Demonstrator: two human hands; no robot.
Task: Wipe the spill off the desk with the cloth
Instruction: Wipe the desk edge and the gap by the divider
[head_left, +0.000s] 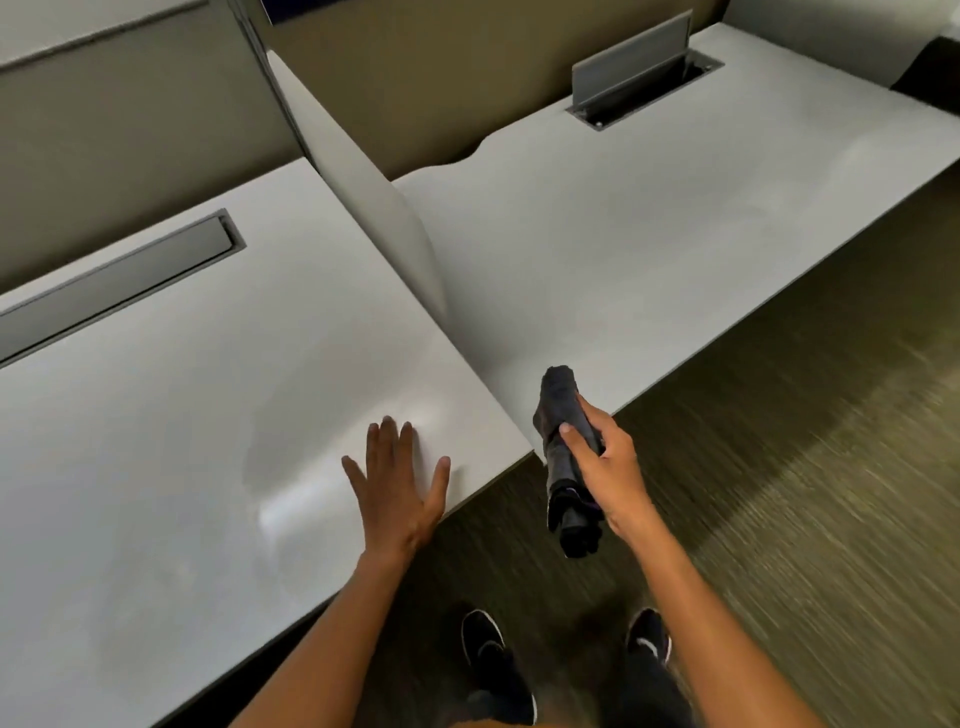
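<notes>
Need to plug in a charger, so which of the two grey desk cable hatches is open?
The far grey cable hatch on the right desk, lid upright; the left one lies shut.

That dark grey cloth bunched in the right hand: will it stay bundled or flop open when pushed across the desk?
The dark grey folded cloth probably is soft and floppy: its lower end droops below the right hand. It looks light, held by a loose one-handed grip. Pushed flat on the smooth white desk, it would likely slide easily and may unfold unless pressed.

Striped carpet (779, 519) (olive), beige partitions (130, 130)
</notes>
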